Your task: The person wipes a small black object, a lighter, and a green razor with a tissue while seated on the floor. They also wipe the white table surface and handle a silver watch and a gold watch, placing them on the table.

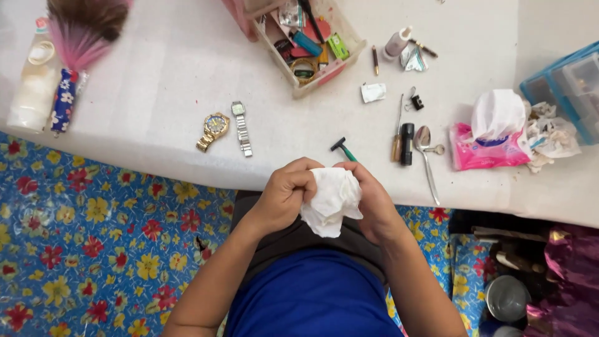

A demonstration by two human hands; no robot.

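Note:
My left hand (pixel 284 193) and my right hand (pixel 374 203) meet just in front of the white table's edge (pixel 156 168), both closed around a crumpled white tissue (pixel 331 200). A green-handled tool with a black head (pixel 343 148) sticks up from behind my right hand; I cannot tell whether the hand grips it. On the table beyond my hands lie a gold wristwatch (pixel 214 130) and a silver wristwatch (pixel 241 128), side by side.
To the right lie a screwdriver (pixel 397 134), a black cylinder (pixel 407 143), a spoon (pixel 425 159) and a pink tissue pack (pixel 486 146). A box of small items (pixel 312 43) stands at the back, a feather duster (pixel 72 56) at left, a blue organiser (pixel 568 81) far right.

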